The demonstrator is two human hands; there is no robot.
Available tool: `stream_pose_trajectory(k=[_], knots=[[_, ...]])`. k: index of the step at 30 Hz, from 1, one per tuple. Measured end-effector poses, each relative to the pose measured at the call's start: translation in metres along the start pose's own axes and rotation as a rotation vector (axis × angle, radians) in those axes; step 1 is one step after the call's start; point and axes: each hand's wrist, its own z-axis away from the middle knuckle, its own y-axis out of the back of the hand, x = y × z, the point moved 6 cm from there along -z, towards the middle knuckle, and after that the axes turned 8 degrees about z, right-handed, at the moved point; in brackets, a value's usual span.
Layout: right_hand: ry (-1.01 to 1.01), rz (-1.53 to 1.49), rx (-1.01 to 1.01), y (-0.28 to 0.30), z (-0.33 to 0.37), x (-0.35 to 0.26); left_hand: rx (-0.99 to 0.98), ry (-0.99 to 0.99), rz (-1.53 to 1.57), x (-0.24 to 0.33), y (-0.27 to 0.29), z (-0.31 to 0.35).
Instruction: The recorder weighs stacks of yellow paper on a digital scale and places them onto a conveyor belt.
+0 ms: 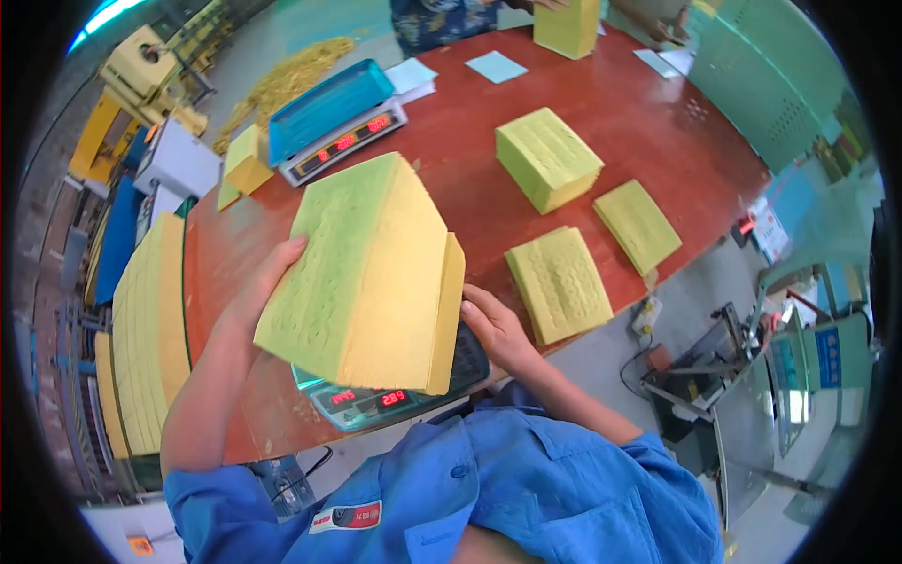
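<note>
Between my two hands a thick block of stacked yellow paper (348, 273) is held tilted, its rows of small embossed marks facing up on the left. My left hand (272, 273) grips its left side, thumb on the face and the other fingers hidden behind. At the opposite side my right hand (493, 324) is closed on the edge of a thinner paper slab (448, 320) that lies against the block and sticks out slightly. Beneath them, partly covered, is a digital scale (362, 404) with lit red figures.
Two paper blocks (550, 160) and a thin stack (637, 226) lie to the right on the red table (451, 122). A second scale with a blue tray (329, 105) stands far left, beside another yellow block (246, 160). Across the table, a person handles a paper block (567, 30).
</note>
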Motion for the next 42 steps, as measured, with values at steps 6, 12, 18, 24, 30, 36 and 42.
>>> stream_pose_trajectory(k=[6, 12, 18, 24, 30, 36, 42], knots=[[-0.289, -0.271, -0.118, 0.024, 0.029, -0.015, -0.066, 0.009, 0.108, -0.023, -0.027, 0.012], [-0.195, -0.594, 0.008, 0.131, 0.028, -0.035, -0.184, -0.214, 0.130, -0.040, -0.120, -0.005], [-0.073, -0.234, 0.266, 0.362, -0.001, -0.075, -0.342, -0.061, 0.237, -0.055, -0.297, -0.112], [-0.111, 0.459, 0.391, 0.543, -0.030, -0.101, -0.642, -0.133, 0.469, -0.089, -0.452, -0.241], [-0.382, 0.665, 0.390, 0.637, -0.065, -0.019, -0.269, -0.647, -0.212, -0.104, -0.510, -0.333], [-0.339, 0.565, 0.521, 0.660, -0.064, 0.007, -0.384, -0.276, -0.262, -0.079, -0.528, -0.353], [-0.477, -0.023, 0.439, 0.646, -0.046, 0.056, -0.353, 0.010, -0.284, -0.083, -0.522, -0.364]])
